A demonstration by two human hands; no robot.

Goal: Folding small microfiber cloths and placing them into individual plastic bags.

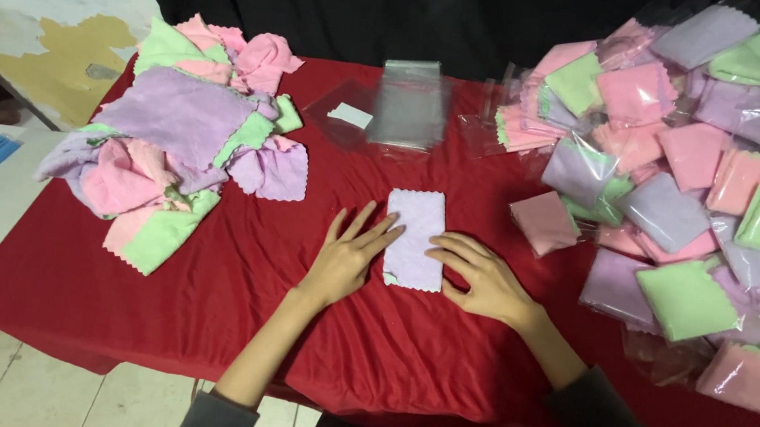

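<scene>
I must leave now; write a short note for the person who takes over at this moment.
Left hand: flat, fingers on the left edge of the folded lilac cloth.
Right hand: flat, fingers on its right edge.
The cloth lies on the red table, not bagged.
Empty bags lie behind it.
Done: bagged cloths piled on the right.
Left: loose cloths heaped on the left.
</scene>
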